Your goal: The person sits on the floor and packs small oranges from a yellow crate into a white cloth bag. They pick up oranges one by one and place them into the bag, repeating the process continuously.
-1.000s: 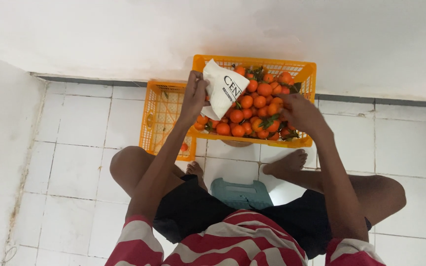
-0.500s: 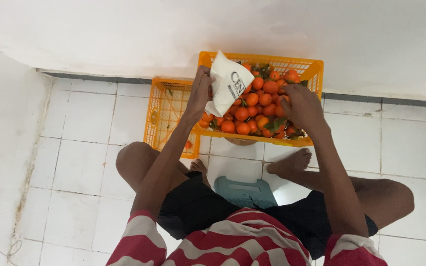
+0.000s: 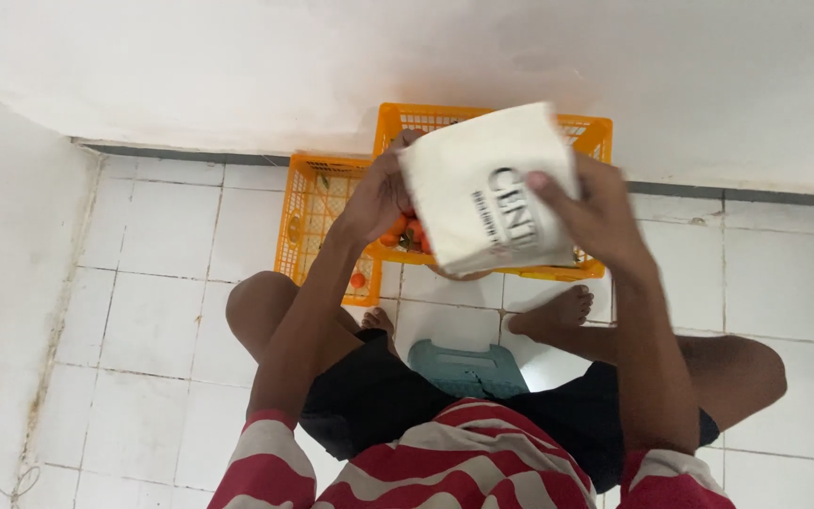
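Observation:
A white plastic bag [image 3: 484, 190] with dark print is held up between both hands, hiding most of the orange crate [image 3: 588, 132] behind it. My left hand [image 3: 376, 200] grips the bag's left edge. My right hand [image 3: 594, 215] grips its right side, fingers over the front. A few oranges [image 3: 399, 232] show under the bag's lower left corner, inside the crate. I sit on the tiled floor with bare legs spread.
A second orange crate [image 3: 315, 221], nearly empty, stands to the left against the first, with one orange [image 3: 357, 280] near its lower corner. A teal-topped scale [image 3: 468, 366] lies between my legs. White walls close in behind and at the left.
The bag has been lifted out of the crate toward the camera. My right hand left the oranges and took hold of the bag's right side. The oranges are now mostly covered.

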